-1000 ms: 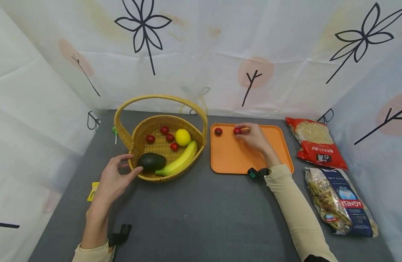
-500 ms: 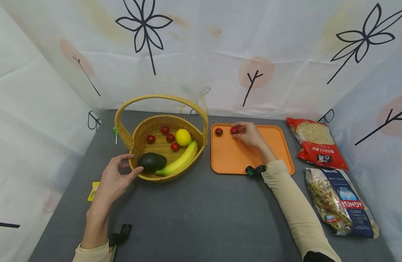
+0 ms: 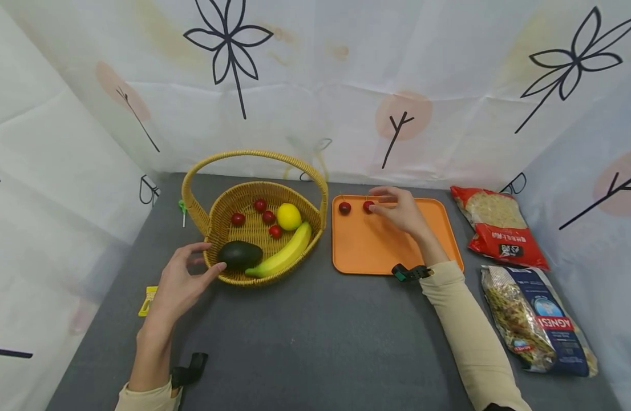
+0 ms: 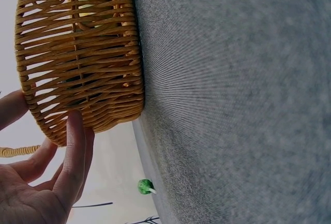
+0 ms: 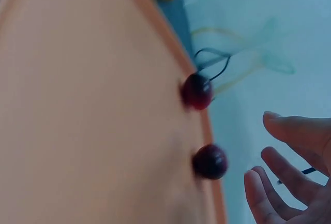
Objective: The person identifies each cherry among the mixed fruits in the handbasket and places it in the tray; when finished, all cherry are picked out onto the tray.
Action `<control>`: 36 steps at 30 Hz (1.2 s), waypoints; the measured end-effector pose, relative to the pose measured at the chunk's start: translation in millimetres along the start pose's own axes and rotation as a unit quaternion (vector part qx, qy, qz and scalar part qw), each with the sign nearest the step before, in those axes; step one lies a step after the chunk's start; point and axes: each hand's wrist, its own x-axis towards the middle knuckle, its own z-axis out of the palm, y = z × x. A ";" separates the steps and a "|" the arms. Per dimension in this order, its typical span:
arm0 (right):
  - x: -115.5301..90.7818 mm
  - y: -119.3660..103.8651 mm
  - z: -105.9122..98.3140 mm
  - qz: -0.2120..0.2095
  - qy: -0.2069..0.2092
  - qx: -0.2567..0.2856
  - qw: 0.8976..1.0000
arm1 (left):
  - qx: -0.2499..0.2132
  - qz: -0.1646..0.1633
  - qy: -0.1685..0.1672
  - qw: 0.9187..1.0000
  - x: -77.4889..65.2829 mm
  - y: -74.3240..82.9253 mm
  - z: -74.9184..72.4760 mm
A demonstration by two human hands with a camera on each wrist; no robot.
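In the head view, my left hand point(image 3: 184, 282) holds the near-left rim of a yellow wicker basket point(image 3: 243, 281). The left wrist view has fingertips against the basket's outer wall point(image 4: 83, 43), with the thumb up at the rim. Inside lie an avocado point(image 3: 239, 255), a banana point(image 3: 284, 254), a lemon point(image 3: 288, 217) and several cherries point(image 3: 268, 217). My right hand point(image 3: 400, 211) hovers above the orange tray point(image 3: 367, 251), fingers spread, beside a cherry point(image 3: 368, 206). Another cherry point(image 3: 344, 208) sits to its left. From the right wrist, a gap separates the fingers from both cherries.
On the right lie a red food bag point(image 3: 502, 228) and a blue AGNESI pasta bag point(image 3: 538, 319). A small yellow object point(image 3: 148, 301) and a green-topped item point(image 3: 182, 211) are left of the basket. Patterned cloth point(image 3: 315, 85) surrounds the grey table point(image 3: 315, 342).
My right hand carried its cherry slightly left on the tray, then let go and drew back a little, fingers spreading. The left hand stays at the basket.
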 end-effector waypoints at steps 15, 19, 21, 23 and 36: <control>-53.8 -80.5 5.5 -0.102 -0.013 0.110 0.989 | -0.001 -0.001 0.001 1.000 0.3 -0.5 0.9; -64.4 -100.2 16.8 -0.140 -0.045 0.123 0.981 | 0.000 -0.002 0.002 1.000 0.1 -0.9 1.1; -67.9 -109.5 23.8 -0.155 -0.062 0.120 0.979 | 0.001 -0.003 0.001 1.000 0.0 -1.2 1.2; -68.9 -118.4 31.7 -0.165 -0.081 0.121 0.975 | 0.002 -0.002 0.002 1.000 0.0 -1.4 1.3; -26.1 -156.8 98.9 -0.206 -0.169 0.119 0.957 | 0.003 0.002 0.006 1.000 1.6 -2.4 1.4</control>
